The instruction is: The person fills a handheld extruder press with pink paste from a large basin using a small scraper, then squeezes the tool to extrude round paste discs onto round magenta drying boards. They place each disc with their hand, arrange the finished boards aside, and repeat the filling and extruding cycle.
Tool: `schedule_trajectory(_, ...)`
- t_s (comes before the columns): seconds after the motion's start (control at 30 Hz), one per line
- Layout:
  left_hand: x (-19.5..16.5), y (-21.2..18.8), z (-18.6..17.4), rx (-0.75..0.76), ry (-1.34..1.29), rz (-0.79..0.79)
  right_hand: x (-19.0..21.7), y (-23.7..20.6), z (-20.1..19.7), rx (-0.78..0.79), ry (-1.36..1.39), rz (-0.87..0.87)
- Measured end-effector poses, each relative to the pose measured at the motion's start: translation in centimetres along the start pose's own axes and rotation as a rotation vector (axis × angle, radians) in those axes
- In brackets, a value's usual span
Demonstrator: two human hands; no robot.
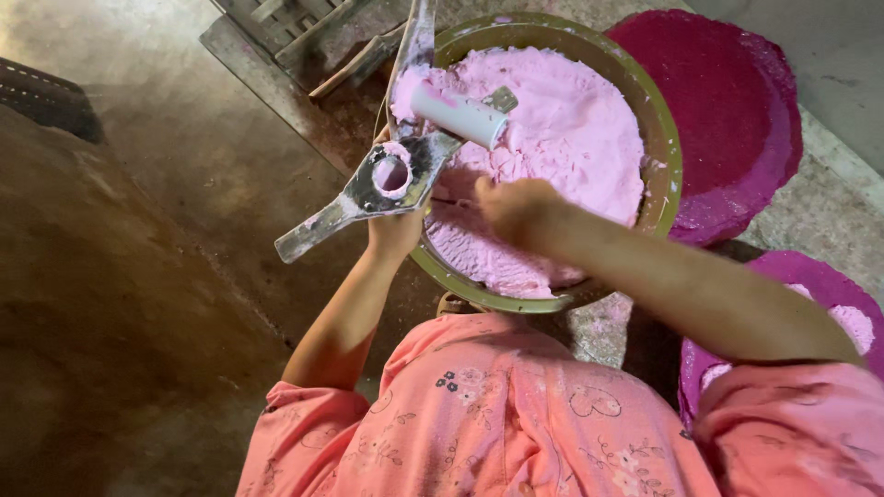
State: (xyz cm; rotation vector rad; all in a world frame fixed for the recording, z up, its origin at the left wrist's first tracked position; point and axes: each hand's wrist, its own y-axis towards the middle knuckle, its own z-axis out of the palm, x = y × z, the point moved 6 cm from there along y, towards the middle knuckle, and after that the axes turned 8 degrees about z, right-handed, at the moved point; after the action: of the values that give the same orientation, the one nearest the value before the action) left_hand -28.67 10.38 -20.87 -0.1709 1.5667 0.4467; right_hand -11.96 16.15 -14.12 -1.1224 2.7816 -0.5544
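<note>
A wide olive-green basin (665, 138) holds a heap of pale pink powder (571, 129). My left hand (396, 230) grips from below a grey metal tool (391, 179) with flat arms and a round socket dusted pink, held over the basin's near left rim. A white cylinder (458, 114) lies across the tool's upper arm. My right hand (516, 210) is closed and pressed into the powder at the near side of the basin; whether it holds powder is hidden.
A dark magenta round mat (727, 110) lies under the basin's right side, and another one (810, 285) with pink powder sits near right. Wooden slats (295, 28) stand at the top left. The floor (147, 212) is bare concrete.
</note>
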Motion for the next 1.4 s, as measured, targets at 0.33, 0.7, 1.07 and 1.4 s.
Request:
schedule_trajectory(0.33,-3.0,0.0,-0.5,-0.087,0.011,0.407,0.8,1.8,-5.1,-0.348,-0.283,-0.164)
schedule_trajectory(0.7,-1.2,-0.1,0.1,-0.046,-0.241,0.278,0.2,-3.0,-2.0,0.071,-0.166,-0.271)
schedule_trajectory(1.07,-13.1,0.9,2.2,0.003,0.731,0.794,-8.3,-15.0,-10.2,0.057,0.685,-0.075)
schedule_trajectory(1.4,-12.5,0.4,8.0,0.382,0.796,0.654,-5.9,-14.5,-14.0,-0.344,-0.046,0.079)
